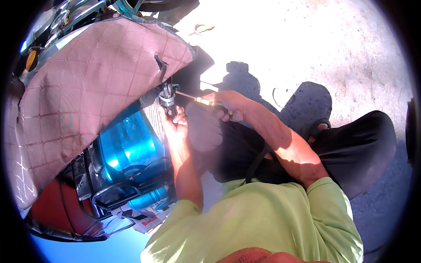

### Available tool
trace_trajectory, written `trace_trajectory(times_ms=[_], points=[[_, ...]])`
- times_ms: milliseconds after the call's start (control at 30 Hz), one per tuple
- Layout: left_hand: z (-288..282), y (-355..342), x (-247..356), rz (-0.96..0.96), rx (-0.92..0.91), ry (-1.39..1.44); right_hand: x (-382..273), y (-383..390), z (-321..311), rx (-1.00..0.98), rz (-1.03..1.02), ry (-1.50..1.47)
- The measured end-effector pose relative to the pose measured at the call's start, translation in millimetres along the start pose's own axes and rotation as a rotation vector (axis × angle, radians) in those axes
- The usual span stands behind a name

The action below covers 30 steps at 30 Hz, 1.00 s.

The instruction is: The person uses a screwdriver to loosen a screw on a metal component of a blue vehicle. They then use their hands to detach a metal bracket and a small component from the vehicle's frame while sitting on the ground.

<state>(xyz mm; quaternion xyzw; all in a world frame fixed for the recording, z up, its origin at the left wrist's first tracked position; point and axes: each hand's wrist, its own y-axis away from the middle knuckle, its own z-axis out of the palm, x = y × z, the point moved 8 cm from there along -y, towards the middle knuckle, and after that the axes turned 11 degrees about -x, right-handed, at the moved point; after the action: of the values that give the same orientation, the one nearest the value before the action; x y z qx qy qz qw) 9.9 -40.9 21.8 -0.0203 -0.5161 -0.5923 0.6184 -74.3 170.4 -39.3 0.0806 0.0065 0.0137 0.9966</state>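
My left hand (175, 120) is closed round the lower end of a small dark fitting with a silvery band (167, 96), beside the vehicle's blue body panel (125, 144). My right hand (230, 105) grips a screwdriver (204, 101) by its handle, its thin shaft reaching left to that fitting. What the tip touches is too small to tell. A pink quilted cover (83, 83) with a torn spot hangs over the vehicle just above and left of my hands.
Metal tubes (74, 22), an amber reflector (31, 59) and a dark red panel (57, 206) show on the vehicle at the left. My bent leg (355, 149) in dark trousers rests on sunlit concrete ground (329, 52) with shadows and a dry leaf (202, 29).
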Motion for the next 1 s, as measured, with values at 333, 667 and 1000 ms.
trace_trajectory(times_ms=[333, 667, 1000], points=[[7, 0, 1, 0.022, 0.014, -0.042, -35, 18, 8, 0.463, -0.62, 1.253], [0, -1, -2, 0.017, 0.042, -0.033, -14, 4, 2, 0.065, -0.044, 0.457], [6, -4, 1, -0.002, 0.007, -0.023, -8, -11, -13, 0.143, -0.189, 0.605]])
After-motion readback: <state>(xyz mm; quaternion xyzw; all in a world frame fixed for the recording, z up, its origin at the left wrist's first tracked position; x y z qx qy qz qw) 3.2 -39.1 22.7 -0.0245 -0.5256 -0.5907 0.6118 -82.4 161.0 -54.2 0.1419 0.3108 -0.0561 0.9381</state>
